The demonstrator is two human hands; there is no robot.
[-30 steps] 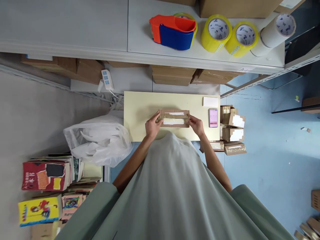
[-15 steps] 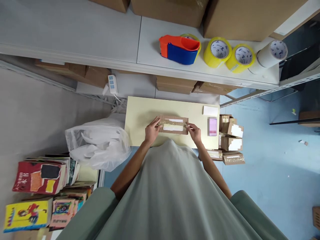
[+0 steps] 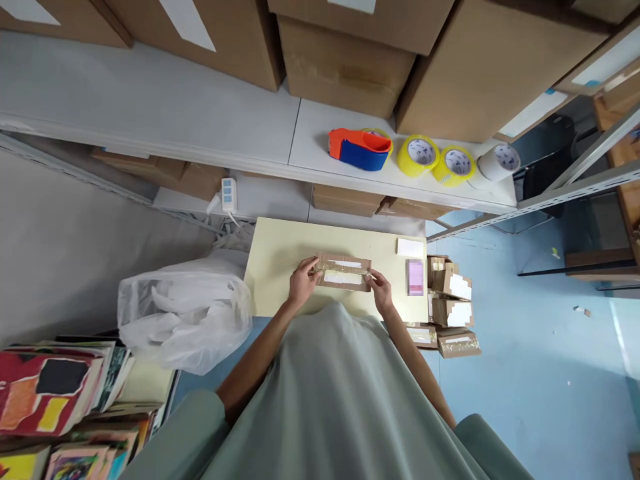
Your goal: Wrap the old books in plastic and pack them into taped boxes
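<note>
A small flat cardboard package [image 3: 345,285] with white label patches and shiny tape along it lies over the cream tabletop [image 3: 280,240]. My left hand [image 3: 303,283] grips its left end, fingers at the far corner and thumb nearer to me. At the opposite end my right hand [image 3: 380,291] pinches the edge with thumb and fingers. To the right on the table are a white box [image 3: 410,247] and a pink-purple item [image 3: 415,277], blurred out.
Cardboard boxes [image 3: 453,312] are stacked right of the table. A plastic bag [image 3: 185,310] bulges on the left, with piled books [image 3: 45,387] below. On the shelf ahead stand an orange-blue tape dispenser [image 3: 361,150] and tape rolls [image 3: 419,155]. A power strip [image 3: 229,195] hangs behind.
My view has tilted up, so the table and hands appear lower and more shelf boxes show. Both hands keep hold of the package at its ends.
</note>
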